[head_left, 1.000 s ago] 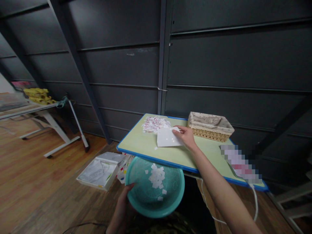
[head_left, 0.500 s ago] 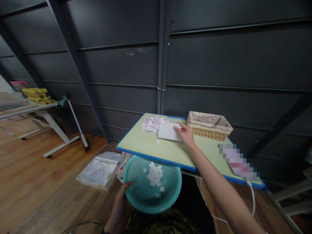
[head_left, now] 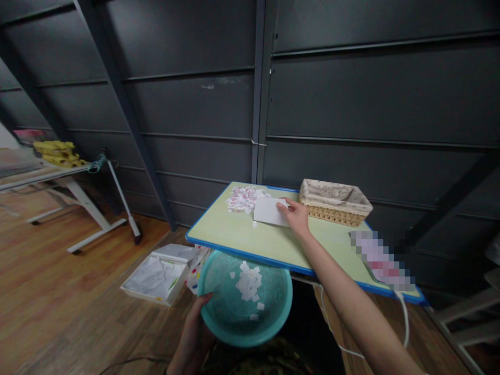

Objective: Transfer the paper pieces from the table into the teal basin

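Note:
My left hand (head_left: 198, 320) grips the left rim of a teal plastic colander (head_left: 273, 307), its thumb over the edge and its other fingers hidden underneath. Inside the colander lies a cluster of small white paper pieces (head_left: 249, 281). Over the table, my right hand (head_left: 296, 214) pinches a white card (head_left: 269, 211) by its right end, thumb on top. The card's left end meets a pile of small white and reddish paper scraps (head_left: 244, 199). One loose scrap (head_left: 255, 224) sits just below the card's near edge.
The yellow-green table (head_left: 226, 229) has a blue edge. A lined wicker basket (head_left: 336, 202) stands at its back right, near a blurred-out flat item (head_left: 380, 263). An open white box (head_left: 158, 276) is on the floor at left. A dark panelled wall (head_left: 195, 114) rises behind.
The card has shifted very slightly, and the loose scrap now lies closer to its near edge. The colander stays below the table's front edge in my left hand.

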The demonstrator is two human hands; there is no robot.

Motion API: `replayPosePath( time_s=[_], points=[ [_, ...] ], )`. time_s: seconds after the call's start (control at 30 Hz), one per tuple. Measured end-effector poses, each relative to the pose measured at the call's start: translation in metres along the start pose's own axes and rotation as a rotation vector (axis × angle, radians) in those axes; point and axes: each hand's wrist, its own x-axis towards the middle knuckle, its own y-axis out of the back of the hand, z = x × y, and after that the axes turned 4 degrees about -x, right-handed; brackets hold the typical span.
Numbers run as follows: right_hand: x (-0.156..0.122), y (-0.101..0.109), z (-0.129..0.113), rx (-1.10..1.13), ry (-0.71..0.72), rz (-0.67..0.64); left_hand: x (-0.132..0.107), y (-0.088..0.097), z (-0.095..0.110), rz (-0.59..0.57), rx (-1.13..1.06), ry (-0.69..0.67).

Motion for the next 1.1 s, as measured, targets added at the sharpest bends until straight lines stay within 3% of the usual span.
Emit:
replayPosePath(
  time_s=[0.2, 0.4, 0.57, 1.1],
  points=[
    [-0.001, 0.003, -0.005, -0.037, -0.012, 0.056, 0.006, 0.006, -0.004, 0.057, -0.034, 0.013],
    [-0.002, 0.000, -0.003, -0.026, -0.020, -0.021, 0.008, 0.010, -0.005, 0.039, -0.029, 0.008],
    [-0.001, 0.002, -0.002, -0.079, -0.060, 0.062, 0.006, 0.008, -0.004, 0.032, -0.037, 0.020],
    [-0.003, 0.004, -0.005, -0.130, 0.007, 0.074, 0.008, 0.010, -0.006, 0.055, -0.054, 0.037]
  ],
)
